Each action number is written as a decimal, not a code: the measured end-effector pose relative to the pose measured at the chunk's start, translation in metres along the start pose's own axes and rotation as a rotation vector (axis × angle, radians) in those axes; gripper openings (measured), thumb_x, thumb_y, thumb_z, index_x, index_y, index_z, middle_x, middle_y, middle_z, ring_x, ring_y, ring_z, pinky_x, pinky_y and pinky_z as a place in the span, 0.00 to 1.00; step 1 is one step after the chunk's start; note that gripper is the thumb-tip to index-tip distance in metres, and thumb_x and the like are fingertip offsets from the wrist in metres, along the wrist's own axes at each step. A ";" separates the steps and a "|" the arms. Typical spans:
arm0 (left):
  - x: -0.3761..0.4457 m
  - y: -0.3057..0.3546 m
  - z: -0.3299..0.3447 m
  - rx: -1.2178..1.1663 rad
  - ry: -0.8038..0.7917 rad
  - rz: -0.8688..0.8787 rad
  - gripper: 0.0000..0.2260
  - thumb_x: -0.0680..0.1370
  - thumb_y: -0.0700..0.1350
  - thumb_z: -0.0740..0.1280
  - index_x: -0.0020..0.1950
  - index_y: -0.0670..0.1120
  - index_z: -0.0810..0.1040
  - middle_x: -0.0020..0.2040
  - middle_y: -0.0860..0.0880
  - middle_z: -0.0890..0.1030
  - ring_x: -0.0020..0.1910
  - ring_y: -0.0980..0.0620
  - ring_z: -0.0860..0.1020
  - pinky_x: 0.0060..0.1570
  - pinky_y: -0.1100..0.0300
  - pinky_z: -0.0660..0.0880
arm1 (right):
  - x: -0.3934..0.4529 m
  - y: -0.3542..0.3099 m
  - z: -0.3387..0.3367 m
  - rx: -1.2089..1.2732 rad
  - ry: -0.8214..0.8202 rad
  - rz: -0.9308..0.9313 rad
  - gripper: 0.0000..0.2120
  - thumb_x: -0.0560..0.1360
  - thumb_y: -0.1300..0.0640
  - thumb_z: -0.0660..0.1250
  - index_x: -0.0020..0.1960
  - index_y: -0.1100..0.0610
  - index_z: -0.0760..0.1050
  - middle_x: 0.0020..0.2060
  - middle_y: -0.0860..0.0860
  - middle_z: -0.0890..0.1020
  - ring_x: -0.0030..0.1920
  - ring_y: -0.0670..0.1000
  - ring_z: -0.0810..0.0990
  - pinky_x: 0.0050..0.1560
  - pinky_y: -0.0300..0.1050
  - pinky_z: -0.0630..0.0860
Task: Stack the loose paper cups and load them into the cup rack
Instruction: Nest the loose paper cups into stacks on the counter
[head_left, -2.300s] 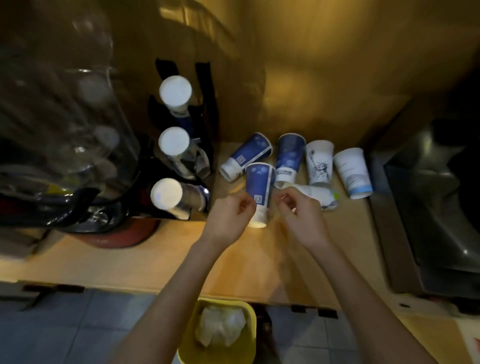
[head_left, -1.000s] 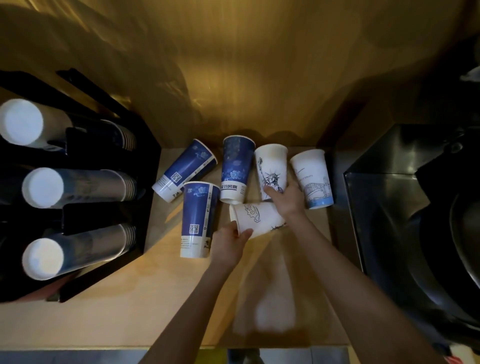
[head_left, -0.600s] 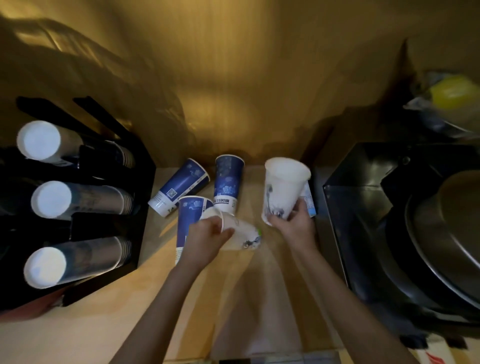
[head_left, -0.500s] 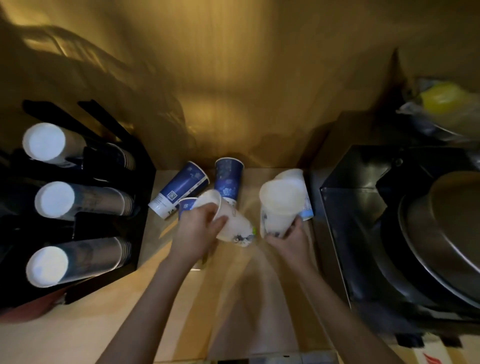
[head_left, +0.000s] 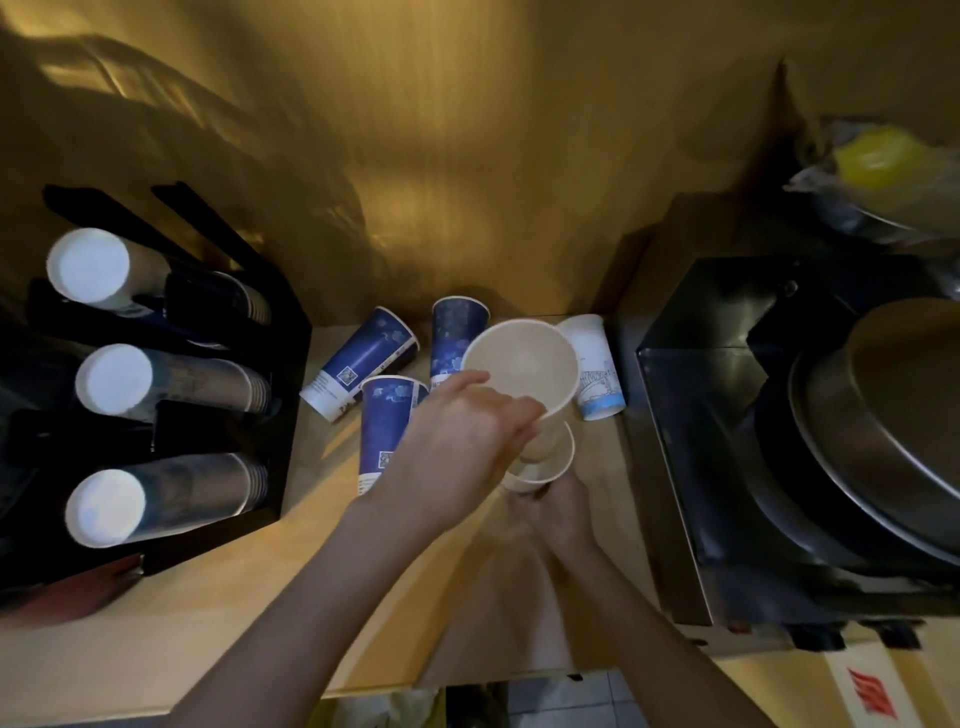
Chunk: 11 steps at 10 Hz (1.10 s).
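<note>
My left hand (head_left: 457, 441) grips a white paper cup (head_left: 522, 364) upright, mouth towards me, its base sunk into a second white cup (head_left: 543, 467) that my right hand (head_left: 558, 506) holds from below. Three blue cups lie on the wooden counter (head_left: 208, 613): one (head_left: 361, 361) angled at the left, one (head_left: 457, 332) at the back, one (head_left: 387, 426) nearest me, partly behind my left hand. A white cup with a blue band (head_left: 597, 369) lies to the right. The black cup rack (head_left: 249, 415) at the left holds three sideways stacks.
A dark metal machine (head_left: 727, 441) with a large round metal pan (head_left: 893, 415) fills the right side. Something yellow in a plastic bag (head_left: 878, 166) sits at the top right. A brown wall (head_left: 441, 156) rises behind the counter.
Each hand picked up a white cup from the counter. The left-hand cup turned upright and went into the cup in my right hand.
</note>
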<state>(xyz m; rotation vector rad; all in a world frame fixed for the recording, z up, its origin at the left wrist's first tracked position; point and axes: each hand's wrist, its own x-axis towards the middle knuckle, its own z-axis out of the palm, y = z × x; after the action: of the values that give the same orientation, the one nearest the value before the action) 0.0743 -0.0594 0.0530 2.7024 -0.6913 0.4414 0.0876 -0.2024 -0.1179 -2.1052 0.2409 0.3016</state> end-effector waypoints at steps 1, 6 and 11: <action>-0.003 0.000 0.031 0.050 -0.088 0.053 0.04 0.67 0.42 0.74 0.38 0.48 0.80 0.30 0.51 0.83 0.32 0.53 0.82 0.56 0.52 0.76 | 0.001 0.004 0.001 0.104 -0.019 0.023 0.18 0.71 0.66 0.69 0.60 0.64 0.72 0.46 0.56 0.79 0.44 0.51 0.80 0.30 0.18 0.66; -0.021 -0.005 0.123 -0.596 -0.101 -0.643 0.48 0.61 0.50 0.79 0.73 0.48 0.55 0.72 0.47 0.65 0.70 0.52 0.64 0.62 0.65 0.60 | 0.004 0.010 -0.001 0.102 -0.038 -0.025 0.29 0.64 0.57 0.75 0.63 0.55 0.70 0.52 0.48 0.79 0.53 0.45 0.76 0.51 0.34 0.71; -0.022 -0.005 0.127 -0.670 -0.021 -0.700 0.45 0.57 0.55 0.76 0.69 0.56 0.57 0.67 0.56 0.67 0.63 0.60 0.66 0.60 0.63 0.65 | 0.099 -0.041 -0.057 -0.623 0.313 -0.181 0.25 0.73 0.55 0.66 0.65 0.62 0.61 0.63 0.61 0.68 0.63 0.59 0.68 0.61 0.52 0.70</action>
<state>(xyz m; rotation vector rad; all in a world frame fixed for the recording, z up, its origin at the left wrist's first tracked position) 0.0857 -0.0943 -0.0712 2.1054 0.1282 -0.0099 0.2008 -0.2350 -0.0862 -2.7700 0.1458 -0.0814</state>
